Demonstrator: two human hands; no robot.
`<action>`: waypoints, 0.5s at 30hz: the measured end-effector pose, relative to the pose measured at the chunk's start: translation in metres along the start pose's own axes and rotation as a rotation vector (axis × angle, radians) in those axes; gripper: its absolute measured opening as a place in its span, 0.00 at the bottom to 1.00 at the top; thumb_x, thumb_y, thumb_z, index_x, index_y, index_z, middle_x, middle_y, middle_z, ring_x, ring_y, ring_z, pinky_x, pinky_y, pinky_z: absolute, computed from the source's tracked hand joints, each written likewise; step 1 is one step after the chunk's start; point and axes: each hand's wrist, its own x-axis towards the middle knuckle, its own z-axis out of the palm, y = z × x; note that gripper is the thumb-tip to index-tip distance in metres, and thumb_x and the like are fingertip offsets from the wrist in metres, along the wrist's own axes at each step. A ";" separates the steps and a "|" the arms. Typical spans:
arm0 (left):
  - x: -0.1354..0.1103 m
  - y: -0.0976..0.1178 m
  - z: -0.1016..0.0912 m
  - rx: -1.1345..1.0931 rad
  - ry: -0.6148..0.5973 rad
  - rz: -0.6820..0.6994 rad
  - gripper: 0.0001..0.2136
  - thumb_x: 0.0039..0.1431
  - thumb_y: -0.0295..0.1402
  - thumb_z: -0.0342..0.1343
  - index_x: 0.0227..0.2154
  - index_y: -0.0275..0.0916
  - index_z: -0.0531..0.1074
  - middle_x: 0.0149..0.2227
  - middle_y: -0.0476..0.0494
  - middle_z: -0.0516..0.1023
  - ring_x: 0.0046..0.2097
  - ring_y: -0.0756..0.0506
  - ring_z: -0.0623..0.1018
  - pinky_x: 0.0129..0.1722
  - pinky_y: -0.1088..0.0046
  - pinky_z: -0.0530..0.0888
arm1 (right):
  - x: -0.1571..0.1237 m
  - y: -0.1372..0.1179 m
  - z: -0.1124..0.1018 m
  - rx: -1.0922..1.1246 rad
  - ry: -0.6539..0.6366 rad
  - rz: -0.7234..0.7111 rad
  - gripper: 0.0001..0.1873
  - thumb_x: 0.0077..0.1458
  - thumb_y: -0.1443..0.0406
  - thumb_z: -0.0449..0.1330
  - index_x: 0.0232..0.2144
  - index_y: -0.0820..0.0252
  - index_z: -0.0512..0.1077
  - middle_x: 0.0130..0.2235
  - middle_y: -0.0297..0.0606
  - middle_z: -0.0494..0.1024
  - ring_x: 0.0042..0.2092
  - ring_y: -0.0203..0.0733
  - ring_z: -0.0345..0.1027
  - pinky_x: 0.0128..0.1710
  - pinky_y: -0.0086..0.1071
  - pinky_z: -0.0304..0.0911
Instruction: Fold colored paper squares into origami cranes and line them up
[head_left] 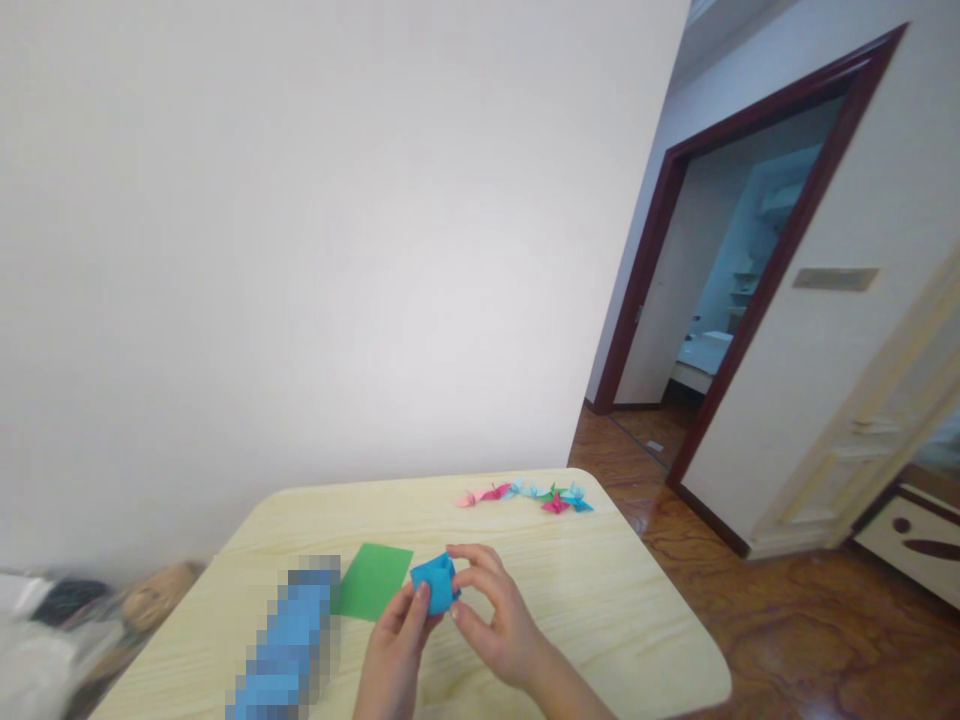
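One blue folded paper [435, 588] sits just right of the green sheet [373, 582], held up over the surface [615, 610]. Left hand [400, 622], near side of the green sheet's right corner, pinches the paper, thumb on its face. Right hand [499, 615], farther right of the green sheet, has thumb and fingers apart at the paper's right edge; can't tell if fingertips grip. Small folded paper figures [496, 492] lie beyond and right of the green sheet. Risks, my guess: a loose left pinch lets layers slip, skewing folds; a hard right-side tug could tear or crumple the edge.
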 end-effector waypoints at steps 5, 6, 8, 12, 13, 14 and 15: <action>0.002 -0.007 -0.005 0.139 0.031 0.047 0.21 0.41 0.47 0.62 0.33 0.35 0.77 0.33 0.43 0.80 0.40 0.41 0.76 0.38 0.71 0.74 | 0.008 0.009 0.004 0.161 0.131 0.182 0.10 0.50 0.71 0.55 0.38 0.60 0.67 0.37 0.40 0.74 0.40 0.41 0.69 0.42 0.35 0.65; 0.003 -0.008 -0.006 0.167 0.029 0.060 0.21 0.42 0.47 0.61 0.34 0.35 0.76 0.34 0.43 0.80 0.41 0.41 0.76 0.38 0.72 0.74 | 0.009 0.010 0.005 0.169 0.119 0.203 0.10 0.49 0.71 0.56 0.37 0.60 0.68 0.35 0.40 0.75 0.38 0.41 0.70 0.40 0.35 0.66; 0.003 -0.009 -0.008 0.215 0.049 0.085 0.22 0.42 0.48 0.60 0.34 0.35 0.76 0.35 0.42 0.80 0.41 0.41 0.76 0.38 0.72 0.74 | 0.012 0.011 0.007 0.166 0.100 0.228 0.09 0.48 0.71 0.57 0.35 0.62 0.70 0.33 0.39 0.76 0.36 0.41 0.71 0.38 0.33 0.66; 0.002 -0.006 -0.009 0.311 0.136 0.141 0.24 0.41 0.52 0.59 0.32 0.34 0.76 0.32 0.42 0.80 0.37 0.41 0.76 0.35 0.70 0.74 | 0.015 0.011 0.010 0.171 0.081 0.266 0.07 0.47 0.71 0.56 0.31 0.63 0.72 0.29 0.38 0.77 0.32 0.40 0.71 0.34 0.32 0.67; 0.002 -0.005 -0.008 0.337 0.145 0.156 0.24 0.41 0.52 0.58 0.31 0.34 0.76 0.31 0.42 0.79 0.37 0.41 0.75 0.35 0.70 0.73 | 0.016 0.011 0.010 0.185 0.079 0.271 0.08 0.47 0.71 0.56 0.32 0.63 0.72 0.28 0.37 0.77 0.31 0.39 0.71 0.33 0.31 0.67; 0.001 -0.003 -0.007 0.361 0.153 0.168 0.24 0.41 0.53 0.58 0.31 0.34 0.76 0.31 0.42 0.79 0.36 0.41 0.76 0.35 0.69 0.73 | 0.016 0.011 0.011 0.193 0.076 0.272 0.10 0.46 0.71 0.57 0.34 0.62 0.72 0.28 0.37 0.77 0.31 0.39 0.71 0.32 0.30 0.67; 0.001 -0.001 -0.006 0.387 0.161 0.181 0.24 0.41 0.53 0.57 0.31 0.35 0.76 0.31 0.42 0.79 0.36 0.41 0.76 0.35 0.69 0.73 | 0.016 0.010 0.011 0.195 0.077 0.270 0.11 0.45 0.72 0.57 0.34 0.62 0.72 0.28 0.36 0.76 0.30 0.39 0.71 0.31 0.30 0.67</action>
